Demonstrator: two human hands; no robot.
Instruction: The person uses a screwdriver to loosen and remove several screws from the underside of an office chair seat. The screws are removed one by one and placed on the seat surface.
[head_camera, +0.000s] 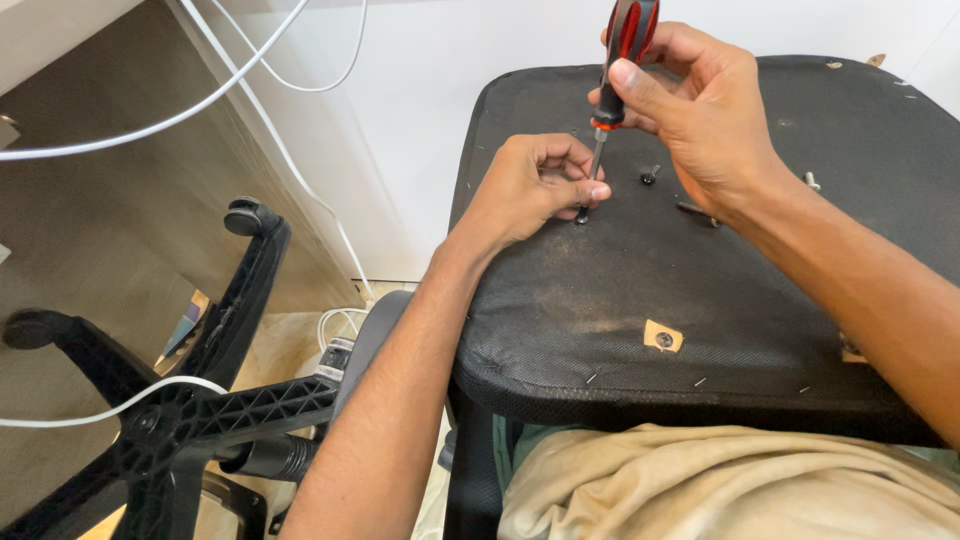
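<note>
Now we keep screwdriver (612, 90) upright on seat (620, 300); right hand (700, 110) grips handle, left hand (535, 185) pinches screw (582, 215) at tip.

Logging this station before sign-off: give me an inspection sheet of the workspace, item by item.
Surface: underside of a black chair seat, fabric dusty, with small staples along the front edge.
Job's things: red and black screwdriver, tip down on a screw in the seat.
Clutter: loose screws on the seat; tan patch with a screw near the front edge.
Hands: right hand grips the screwdriver handle; left hand pinches the shaft near the tip.
Cables: white cables run across the wall and floor at left.
Surroundings: black star-shaped chair base with casters lying at left; white wall behind.
</note>
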